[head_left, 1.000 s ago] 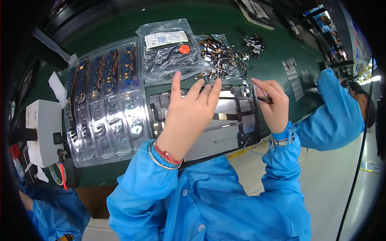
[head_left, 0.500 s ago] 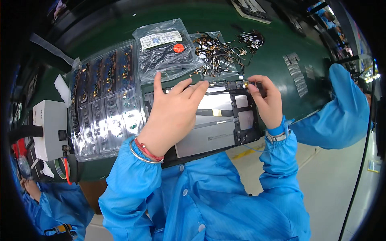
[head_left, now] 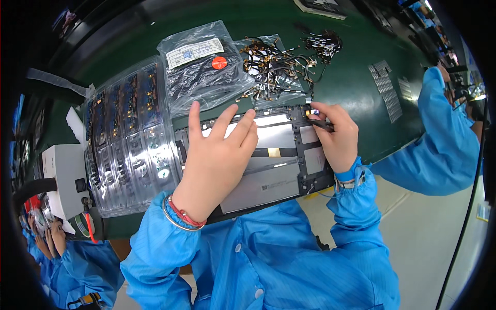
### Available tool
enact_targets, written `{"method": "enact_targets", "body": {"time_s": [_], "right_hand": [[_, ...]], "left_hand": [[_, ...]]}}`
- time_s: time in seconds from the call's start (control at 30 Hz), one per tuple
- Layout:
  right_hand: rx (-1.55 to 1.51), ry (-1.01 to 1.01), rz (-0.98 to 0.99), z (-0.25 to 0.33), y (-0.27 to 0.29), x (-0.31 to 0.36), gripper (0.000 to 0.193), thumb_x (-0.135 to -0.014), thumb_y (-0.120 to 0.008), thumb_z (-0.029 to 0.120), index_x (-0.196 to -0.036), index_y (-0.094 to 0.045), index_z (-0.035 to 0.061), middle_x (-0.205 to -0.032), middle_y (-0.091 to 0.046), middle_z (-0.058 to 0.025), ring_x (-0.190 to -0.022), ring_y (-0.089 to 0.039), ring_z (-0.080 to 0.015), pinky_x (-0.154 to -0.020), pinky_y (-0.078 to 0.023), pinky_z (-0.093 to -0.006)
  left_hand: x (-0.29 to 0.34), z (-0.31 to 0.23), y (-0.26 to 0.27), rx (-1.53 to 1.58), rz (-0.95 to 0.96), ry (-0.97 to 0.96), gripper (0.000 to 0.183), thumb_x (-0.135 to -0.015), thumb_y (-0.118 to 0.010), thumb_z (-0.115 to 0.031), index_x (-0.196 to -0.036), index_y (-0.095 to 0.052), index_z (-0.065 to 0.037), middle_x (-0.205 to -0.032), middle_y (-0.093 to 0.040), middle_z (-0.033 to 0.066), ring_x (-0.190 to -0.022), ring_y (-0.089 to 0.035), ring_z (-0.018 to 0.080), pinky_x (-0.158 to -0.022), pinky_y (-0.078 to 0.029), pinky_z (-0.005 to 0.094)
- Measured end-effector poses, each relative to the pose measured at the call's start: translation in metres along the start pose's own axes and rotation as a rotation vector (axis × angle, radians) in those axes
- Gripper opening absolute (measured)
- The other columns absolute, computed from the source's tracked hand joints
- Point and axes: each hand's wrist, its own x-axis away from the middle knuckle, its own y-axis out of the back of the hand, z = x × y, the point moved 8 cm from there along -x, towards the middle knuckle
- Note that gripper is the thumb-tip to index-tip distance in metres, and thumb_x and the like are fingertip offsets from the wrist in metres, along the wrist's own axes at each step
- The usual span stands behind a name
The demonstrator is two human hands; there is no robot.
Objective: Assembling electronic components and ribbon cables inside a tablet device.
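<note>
An opened tablet (head_left: pixel 316 184) with its inside exposed lies at the bench's near edge, showing a black frame and silver panels. My left hand (head_left: pixel 217 152) rests across its left part with fingers stretched and spread, hiding what is under the palm. At the far right corner, my right hand (head_left: pixel 340 137) pinches a slim black tool (head_left: pixel 321 123) between thumb and fingers. Its exact kind is unclear. Near those fingertips a small shiny part (head_left: pixel 313 111) sits on the tablet's edge.
Clear trays (head_left: pixel 129 137) of small circuit parts stand left, beside a white box (head_left: pixel 63 175). Beyond the tablet lie a plastic bag (head_left: pixel 199 67), loose black cables (head_left: pixel 274 67) and a cable bundle (head_left: pixel 324 45). Silver pieces (head_left: pixel 385 90) lie right, near another person's blue sleeve (head_left: pixel 439 150).
The black tool now shows in my right hand, whose fingers have shifted at the corner. My left fingers are spread a little wider. The whole view has shifted slightly.
</note>
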Motion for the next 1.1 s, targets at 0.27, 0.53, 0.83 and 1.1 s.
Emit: {"method": "enact_targets", "body": {"time_s": [0.27, 0.53, 0.83, 1.1], "right_hand": [[0.108, 0.017, 0.013, -0.004, 0.0, 0.0, 0.035, -0.068, -0.064, -0.002, -0.102, -0.06, 0.0059, -0.082, -0.055, -0.0102, -0.073, -0.059, -0.0252, -0.064, -0.047, -0.0326], [0.123, 0.092, -0.155, 0.022, 0.036, -0.006, 0.037, -0.071, -0.067, 0.005, -0.107, -0.058, 0.0072, -0.093, -0.056, -0.0121, -0.08, -0.057, -0.0294, -0.067, -0.047, -0.0342], [-0.035, 0.225, 0.02, 0.052, 0.017, -0.015, 0.041, -0.067, -0.055, -0.007, -0.106, -0.059, 0.0062, -0.091, -0.056, -0.0119, -0.072, -0.058, -0.0241, -0.062, -0.046, -0.0319], [0.289, 0.472, 0.35, 0.076, -0.052, -0.013, 0.044, -0.063, -0.058, -0.004, -0.104, -0.061, 0.0117, -0.103, -0.059, -0.0023, -0.078, -0.062, -0.0236, -0.063, -0.051, -0.0315]], "left_hand": [[-0.016, -0.036, 0.008, -0.257, -0.068, -0.437, 0.015, -0.07, -0.055, -0.012, -0.075, -0.068, -0.01, -0.09, -0.059, 0.001, -0.104, -0.049, 0.0196, -0.107, -0.023, 0.0481], [-0.047, -0.053, 0.001, -0.228, 0.162, -0.604, 0.017, -0.065, -0.056, -0.01, -0.072, -0.07, -0.008, -0.085, -0.063, 0.0037, -0.101, -0.053, 0.0178, -0.108, -0.019, 0.048], [0.045, -0.078, 0.049, 0.459, -0.097, -0.333, 0.025, -0.071, -0.054, -0.007, -0.093, -0.066, -0.008, -0.103, -0.061, 0.0094, -0.1, -0.056, 0.0229, -0.089, -0.042, 0.0404], [0.133, -0.073, -0.059, 2.311, 0.43, 0.743, 0.039, -0.09, -0.039, -0.006, -0.128, -0.04, 0.001, -0.125, -0.05, 0.0134, -0.113, -0.049, 0.0216, -0.09, -0.042, 0.0313]]}}
